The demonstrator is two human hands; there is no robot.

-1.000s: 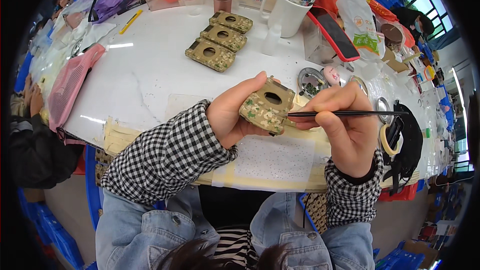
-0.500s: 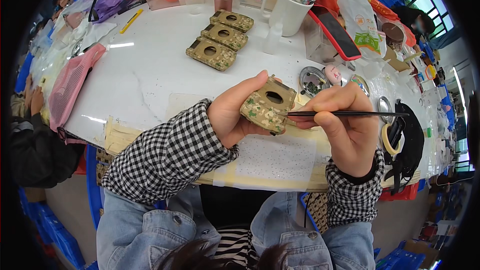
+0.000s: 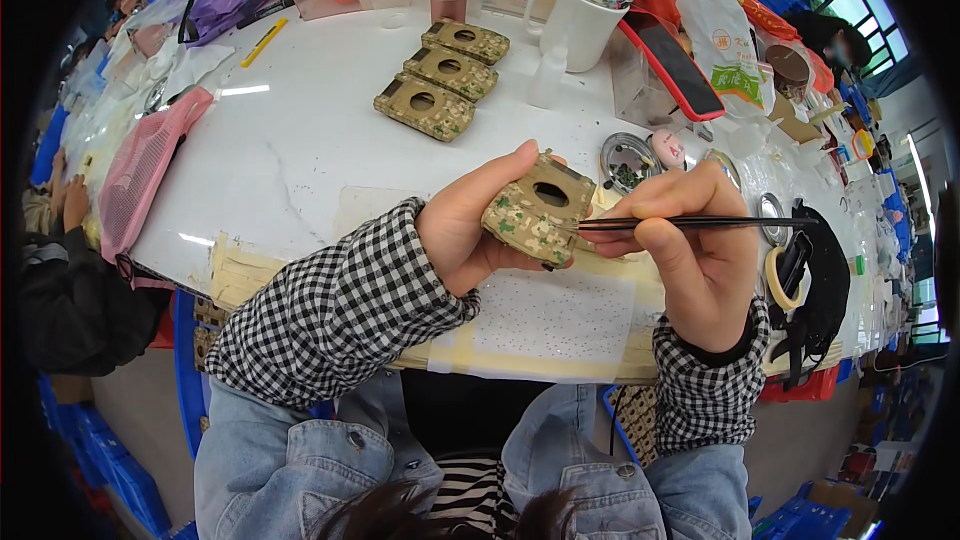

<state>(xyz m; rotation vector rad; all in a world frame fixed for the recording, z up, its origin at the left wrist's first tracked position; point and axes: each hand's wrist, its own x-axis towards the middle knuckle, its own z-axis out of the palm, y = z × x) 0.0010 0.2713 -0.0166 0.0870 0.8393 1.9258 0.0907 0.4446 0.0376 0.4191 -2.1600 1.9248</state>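
My left hand (image 3: 462, 225) is closed around a small camouflage-patterned toy tank hull (image 3: 528, 230), which has an oval hole in its top. The hull is tilted, held above a white sheet with dark specks (image 3: 550, 325). Between thumb and fingers, my right hand (image 3: 705, 250) grips slim black tweezers (image 3: 765, 223). Their tips point left and meet the hull's right edge; whether they pinch a tiny part is too small to see. Beyond my hands, three similar camouflage hulls (image 3: 424, 112) stand in a slanting row on the white table.
A round clear dish (image 3: 629, 162) with small dark green bits lies beyond my right hand. Farther back stand a white mug (image 3: 585, 25) and a phone in a red case (image 3: 672, 68). Right of my hand are a tape roll (image 3: 780, 280) and a black bag (image 3: 825, 285).
The tweezers have tilted slightly, their back end now a little higher, with the tips still at the hull. Both hands and the hull are almost where they were.
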